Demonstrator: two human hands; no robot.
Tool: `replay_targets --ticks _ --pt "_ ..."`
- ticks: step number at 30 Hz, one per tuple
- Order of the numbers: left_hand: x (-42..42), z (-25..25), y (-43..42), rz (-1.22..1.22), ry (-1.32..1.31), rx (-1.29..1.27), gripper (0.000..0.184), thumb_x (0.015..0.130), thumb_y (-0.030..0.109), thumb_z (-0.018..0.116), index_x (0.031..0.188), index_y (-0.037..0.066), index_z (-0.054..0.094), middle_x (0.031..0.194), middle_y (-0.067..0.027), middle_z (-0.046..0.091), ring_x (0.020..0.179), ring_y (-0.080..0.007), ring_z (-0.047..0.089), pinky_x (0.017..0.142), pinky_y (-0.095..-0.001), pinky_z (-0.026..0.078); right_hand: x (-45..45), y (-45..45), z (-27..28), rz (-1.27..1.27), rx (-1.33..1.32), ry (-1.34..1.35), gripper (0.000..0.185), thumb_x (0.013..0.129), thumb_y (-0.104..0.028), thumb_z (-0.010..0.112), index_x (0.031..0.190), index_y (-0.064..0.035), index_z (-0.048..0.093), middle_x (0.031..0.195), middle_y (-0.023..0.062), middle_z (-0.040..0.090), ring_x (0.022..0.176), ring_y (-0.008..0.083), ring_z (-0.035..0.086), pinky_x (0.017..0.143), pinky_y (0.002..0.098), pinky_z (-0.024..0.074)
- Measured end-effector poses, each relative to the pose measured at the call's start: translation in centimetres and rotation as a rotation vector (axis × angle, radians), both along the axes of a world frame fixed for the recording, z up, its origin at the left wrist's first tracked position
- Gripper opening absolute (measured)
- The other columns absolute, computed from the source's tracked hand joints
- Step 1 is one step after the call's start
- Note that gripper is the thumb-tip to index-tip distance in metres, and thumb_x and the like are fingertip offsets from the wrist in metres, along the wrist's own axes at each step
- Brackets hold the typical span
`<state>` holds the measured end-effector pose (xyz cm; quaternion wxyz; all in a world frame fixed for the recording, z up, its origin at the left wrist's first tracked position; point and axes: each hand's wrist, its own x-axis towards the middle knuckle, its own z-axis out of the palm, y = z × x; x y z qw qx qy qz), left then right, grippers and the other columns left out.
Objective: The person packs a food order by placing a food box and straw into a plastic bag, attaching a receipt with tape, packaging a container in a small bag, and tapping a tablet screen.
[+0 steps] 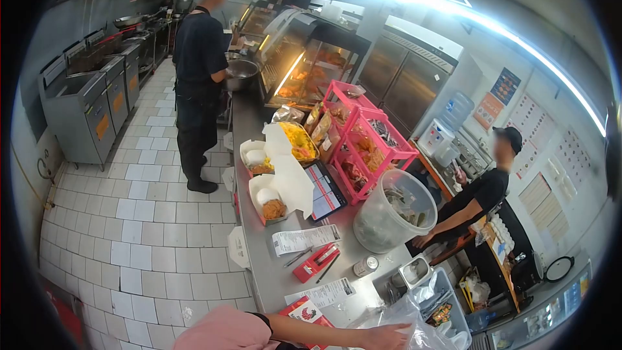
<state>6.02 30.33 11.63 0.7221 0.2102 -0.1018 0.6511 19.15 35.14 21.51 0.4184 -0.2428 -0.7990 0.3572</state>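
My left hand [383,336] reaches in from the bottom, its arm in a pink sleeve. Its fingers are closed on a crinkled clear plastic bag [414,319] at the counter's near right; the fingertips are partly cut off by the frame. Beneath the forearm lies a red-and-white printed box [304,314]. A printed receipt [322,293] lies just beyond it, with a silver can [365,266] to the right. Close to the bag stands a pale blue bin [442,277] with packets inside. My right hand is out of view.
Farther along the counter are another receipt [306,240], a red holder [316,262], a tablet [328,190], open food boxes [289,181], a clear tub [366,220] and a pink rack [407,151]. One person [197,58] stands beyond; another [483,191] is at right.
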Motion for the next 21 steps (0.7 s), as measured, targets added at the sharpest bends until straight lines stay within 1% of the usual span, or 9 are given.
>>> replay_targets --ticks 2,4,7,10,12,14,18,20,21 --pt "-0.2 -0.7 0.8 -0.109 -0.361 -0.03 0.071 0.081 0.052 0.052 0.132 0.008 0.032 0.131 -0.0104 0.04 0.122 -0.0236 0.038 0.102 -0.045 0.024 -1.3 -0.7 -0.3 0.069 -0.007 -0.033 0.025 0.088 -0.022 0.051 0.091 0.0024 0.054 0.076 0.0091 0.055 0.059 0.0143 0.05 0.049 0.0237 0.0421" --pt "-0.4 -2.9 2.9 -0.252 -0.676 -0.031 0.059 0.083 0.04 0.055 0.131 0.013 0.035 0.12 -0.0043 0.044 0.114 -0.018 0.04 0.096 -0.0394 0.031 -2.3 -1.6 -0.7 0.135 -0.021 -0.06 0.024 0.088 -0.021 0.051 0.091 0.0024 0.054 0.076 0.0093 0.055 0.059 0.0144 0.05 0.05 0.0238 0.0422" --pt "-2.8 0.9 -1.3 0.5 0.171 -0.138 0.047 0.085 0.029 0.057 0.127 0.014 0.042 0.098 0.0034 0.049 0.093 -0.008 0.046 0.086 -0.0281 0.039 -3.7 -3.2 -1.2 0.237 -0.039 -0.11 0.023 0.088 -0.021 0.051 0.091 0.0023 0.054 0.076 0.0094 0.055 0.059 0.0145 0.05 0.05 0.024 0.0424" --pt "-6.1 2.2 -7.3 0.479 0.729 0.152 0.057 0.084 0.03 0.058 0.13 0.006 0.036 0.104 -0.0055 0.054 0.097 -0.0126 0.051 0.088 -0.0285 0.039 -4.9 -4.5 -1.5 0.332 -0.063 -0.152 0.022 0.088 -0.02 0.051 0.091 0.0022 0.054 0.076 0.0096 0.055 0.059 0.0146 0.05 0.05 0.0242 0.0427" --pt "-6.8 1.6 -10.7 0.26 0.979 0.444 0.053 0.083 0.024 0.055 0.129 0.004 0.037 0.117 -0.013 0.049 0.106 -0.0172 0.049 0.091 -0.0313 0.039 -5.3 -5.3 -1.7 0.386 -0.077 -0.179 0.022 0.088 -0.019 0.051 0.091 0.0022 0.054 0.076 0.0097 0.055 0.059 0.0147 0.05 0.05 0.0243 0.0428" --pt "-5.7 3.1 -12.1 0.134 0.878 0.609 0.045 0.083 0.016 0.05 0.126 0.005 0.042 0.126 -0.0164 0.043 0.111 -0.0204 0.046 0.093 -0.0335 0.04 -5.6 -6.0 -1.8 0.418 -0.082 -0.197 0.021 0.087 -0.019 0.051 0.091 0.0021 0.054 0.076 0.0098 0.056 0.059 0.0147 0.051 0.05 0.0244 0.0429" --pt "-5.4 5.9 -12.9 -0.002 0.387 0.334 0.097 0.064 0.057 0.059 0.138 0.012 0.015 0.139 -0.0163 0.022 0.121 -0.0263 0.035 0.099 -0.0421 0.033 -5.4 -6.0 -1.9 0.429 -0.084 -0.207 0.02 0.087 -0.018 0.051 0.091 0.002 0.054 0.076 0.01 0.056 0.059 0.0149 0.051 0.05 0.0247 0.0432" --pt "-5.8 8.0 -14.0 -0.036 0.266 0.263 0.112 0.059 0.068 0.062 0.14 0.014 0.008 0.142 -0.0163 0.017 0.124 -0.0278 0.033 0.101 -0.0442 0.031 -5.1 -5.8 -2.0 0.414 -0.076 -0.203 0.02 0.087 -0.017 0.051 0.091 0.002 0.054 0.076 0.0102 0.056 0.059 0.0149 0.051 0.05 0.0248 0.0434" --pt "-6.5 9.6 -14.9 0.042 0.358 0.266 0.116 0.055 0.072 0.059 0.14 0.017 0.004 0.144 -0.0141 0.012 0.128 -0.025 0.025 0.104 -0.0438 0.026 -5.0 -5.7 -1.9 0.402 -0.068 -0.2 0.019 0.087 -0.017 0.052 0.091 0.002 0.054 0.077 0.0102 0.056 0.059 0.015 0.051 0.05 0.0249 0.0434"
